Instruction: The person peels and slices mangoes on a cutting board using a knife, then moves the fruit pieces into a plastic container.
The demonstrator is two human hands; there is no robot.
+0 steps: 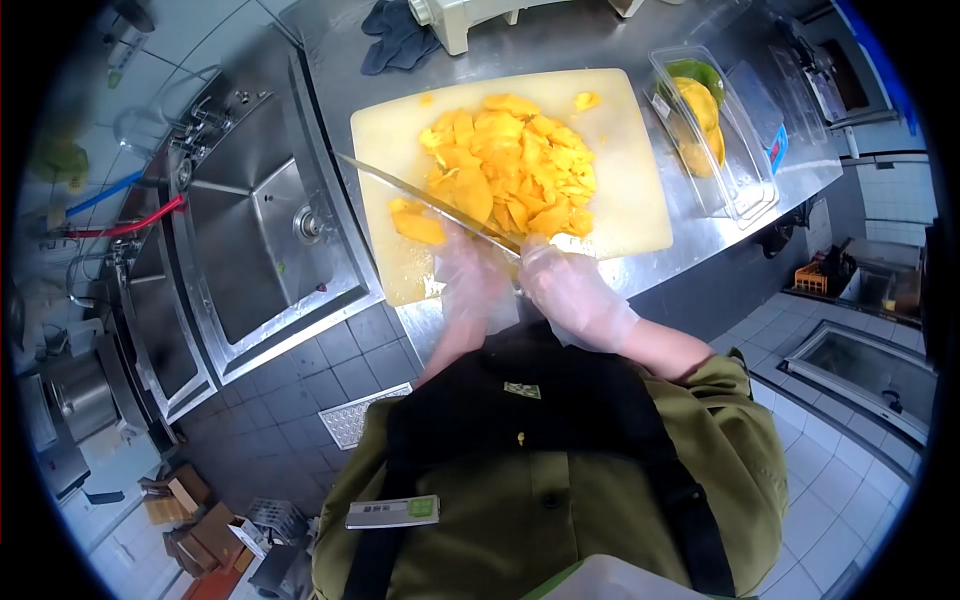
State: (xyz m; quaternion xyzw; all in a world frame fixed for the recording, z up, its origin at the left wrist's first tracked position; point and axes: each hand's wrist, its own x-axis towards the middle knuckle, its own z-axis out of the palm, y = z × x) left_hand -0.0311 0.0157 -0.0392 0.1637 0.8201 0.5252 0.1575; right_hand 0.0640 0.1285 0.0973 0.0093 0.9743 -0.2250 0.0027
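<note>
Steel ctr (560, 45) – yellow pcs (530, 160) on bd (630, 200) – sink (250, 240) beside

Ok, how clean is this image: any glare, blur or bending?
Head view: wide-lens bending, black corners; head view: white glare on the board beside the right hand; head view: cut fruit looks fairly crisp, but the greenish shape at far left is too blurred to name.

Gloved left hand (474, 278), right hand (563, 285) curled just beside it, forearms (667, 348) extended forward
</note>
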